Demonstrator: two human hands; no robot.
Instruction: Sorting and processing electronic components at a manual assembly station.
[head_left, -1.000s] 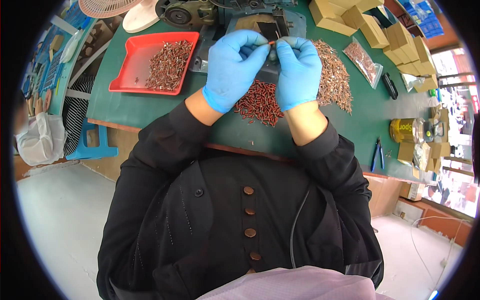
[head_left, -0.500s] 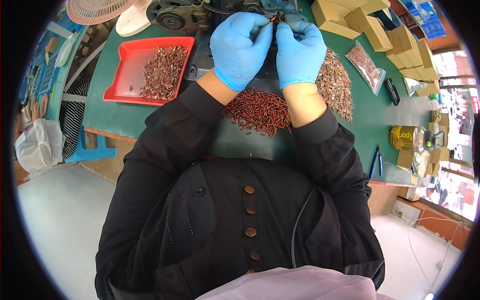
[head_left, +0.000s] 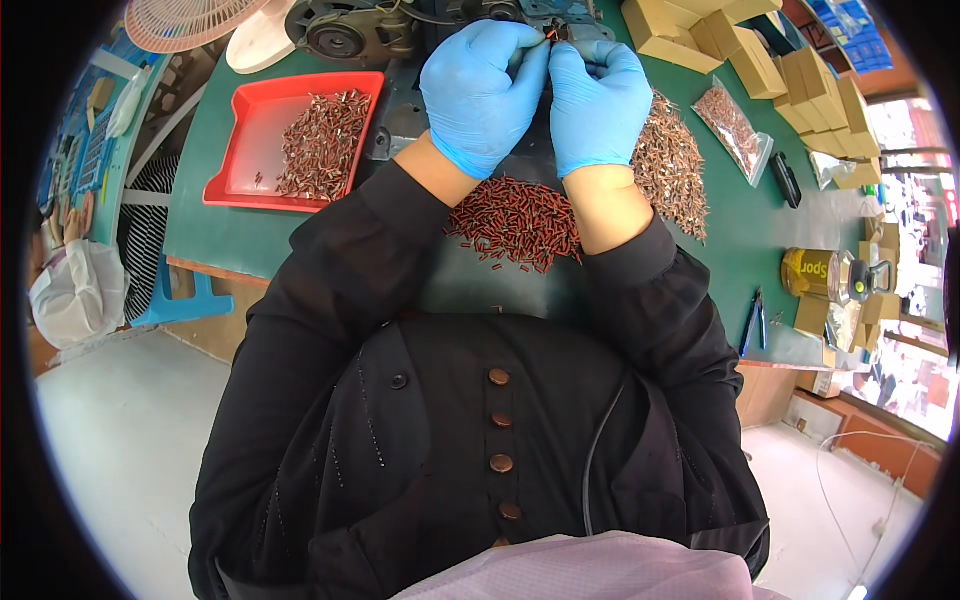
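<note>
Both my hands wear blue gloves and meet at the far edge of the green table [head_left: 230,240]. My left hand [head_left: 482,92] and my right hand [head_left: 598,100] pinch one small red-brown part [head_left: 551,34] between their fingertips, close to a dark metal machine [head_left: 350,30]. Below my wrists lies a heap of small red sleeves [head_left: 515,222]. A second, paler heap of metal parts [head_left: 672,165] sits just right of my right hand.
A red tray [head_left: 240,140] with several finished parts stands at the left. Cardboard boxes [head_left: 700,40] and a clear bag of parts [head_left: 735,125] lie at the right, with pliers [head_left: 752,322] and a yellow tin [head_left: 812,275]. A pink fan [head_left: 190,20] is far left.
My hands moved up and away from me, from over the red heap toward the machine, still pinched together on the small part.
</note>
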